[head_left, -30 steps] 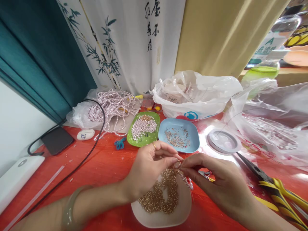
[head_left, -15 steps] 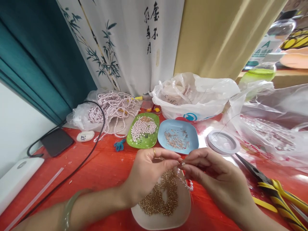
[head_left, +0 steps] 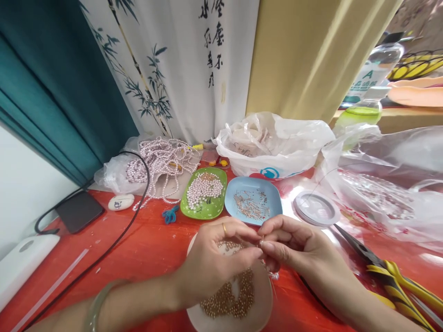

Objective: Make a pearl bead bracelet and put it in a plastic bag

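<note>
Over a cream plate (head_left: pixel 265 299) of small gold beads, my two hands meet at the fingertips. My right hand (head_left: pixel 301 246) is closed in a pinch on a short strand of pearly beads (head_left: pixel 274 276), mostly hidden behind the fingers, with a thin thread trailing below. A fine metallic pin or wire end (head_left: pixel 262 239) shows between the fingertips. My left hand (head_left: pixel 221 253), wearing a ring, is closed with thumb and forefinger against the same spot; what it grips is too small to make out. Behind them are a blue plate (head_left: pixel 231 191) of metal pins and a green plate (head_left: pixel 221 210) of pink pearl beads.
Yellow-and-black pliers (head_left: pixel 384 276) lie at right, near a round clear-lidded spool (head_left: pixel 316 208). Plastic bags (head_left: pixel 273 143) stand at the back. Pink pearl strands (head_left: pixel 162 159), a blue tied cord (head_left: pixel 170 215), a black cable (head_left: pixel 138 207) and a phone (head_left: pixel 79 212) lie at left.
My left thumb has shifted lower, away from the forefinger tip. My right fingers have curled more over the bead strand, hiding most of it. The view has tilted slightly.
</note>
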A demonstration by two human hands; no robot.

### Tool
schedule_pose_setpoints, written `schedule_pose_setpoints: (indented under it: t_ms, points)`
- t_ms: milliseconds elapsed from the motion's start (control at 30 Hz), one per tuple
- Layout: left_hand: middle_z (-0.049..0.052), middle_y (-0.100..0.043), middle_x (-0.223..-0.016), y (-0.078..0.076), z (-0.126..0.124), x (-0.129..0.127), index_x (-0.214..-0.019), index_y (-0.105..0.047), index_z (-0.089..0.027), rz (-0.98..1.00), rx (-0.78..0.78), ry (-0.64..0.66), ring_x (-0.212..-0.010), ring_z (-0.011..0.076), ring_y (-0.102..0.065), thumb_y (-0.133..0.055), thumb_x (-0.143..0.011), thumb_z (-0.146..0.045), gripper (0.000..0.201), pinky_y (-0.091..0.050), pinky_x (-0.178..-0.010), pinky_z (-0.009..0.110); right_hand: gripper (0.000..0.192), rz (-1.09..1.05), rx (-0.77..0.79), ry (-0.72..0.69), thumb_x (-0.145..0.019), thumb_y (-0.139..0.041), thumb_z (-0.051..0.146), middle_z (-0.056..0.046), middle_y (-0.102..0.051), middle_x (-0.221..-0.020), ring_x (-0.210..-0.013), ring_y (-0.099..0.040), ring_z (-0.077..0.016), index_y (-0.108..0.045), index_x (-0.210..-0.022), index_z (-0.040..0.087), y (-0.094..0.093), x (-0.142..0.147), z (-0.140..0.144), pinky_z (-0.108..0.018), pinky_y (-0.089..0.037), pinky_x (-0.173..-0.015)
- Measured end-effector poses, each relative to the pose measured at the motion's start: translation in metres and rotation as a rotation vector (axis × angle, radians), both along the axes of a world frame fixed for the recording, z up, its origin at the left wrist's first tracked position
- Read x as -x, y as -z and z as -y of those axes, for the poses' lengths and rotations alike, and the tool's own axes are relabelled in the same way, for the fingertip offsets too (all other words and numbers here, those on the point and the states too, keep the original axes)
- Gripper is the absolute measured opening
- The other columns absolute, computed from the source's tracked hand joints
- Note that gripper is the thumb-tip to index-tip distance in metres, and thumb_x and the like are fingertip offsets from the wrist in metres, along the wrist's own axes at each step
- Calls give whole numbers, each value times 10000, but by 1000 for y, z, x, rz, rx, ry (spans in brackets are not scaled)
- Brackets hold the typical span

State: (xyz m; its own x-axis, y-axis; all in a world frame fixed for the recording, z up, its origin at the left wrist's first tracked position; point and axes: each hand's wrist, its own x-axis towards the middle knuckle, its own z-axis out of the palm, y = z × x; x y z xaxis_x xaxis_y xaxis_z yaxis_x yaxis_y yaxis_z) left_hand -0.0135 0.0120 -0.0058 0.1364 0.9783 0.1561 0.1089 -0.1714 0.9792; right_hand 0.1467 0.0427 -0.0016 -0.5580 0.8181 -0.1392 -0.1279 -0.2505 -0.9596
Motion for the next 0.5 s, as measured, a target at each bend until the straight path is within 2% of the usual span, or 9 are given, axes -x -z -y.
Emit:
schedule_pose_setpoints:
  t_ms: [200,500]
  points:
    - [34,-622,-745,4,-1,-1,-727,-654,-142,225,110,26,-728,166,-584,-697,-629,-153,108,-452,-680,299,176,14,-30,-23,-748,-627,302,63,-547,-494,-434,-497,-26,-531,-715,158,0,-1,2,-115,-389,-429]
    - [10,-594,-696,5,0,1,-668,-619,-141,188,84,67,-683,138,-556,-720,-614,-130,115,-443,-642,268,162,66,-14,-173,-730,-641,249,56,-533,-527,-440,-485,-25,-529,-679,142,-7,-6,-2,-125,-370,-423]
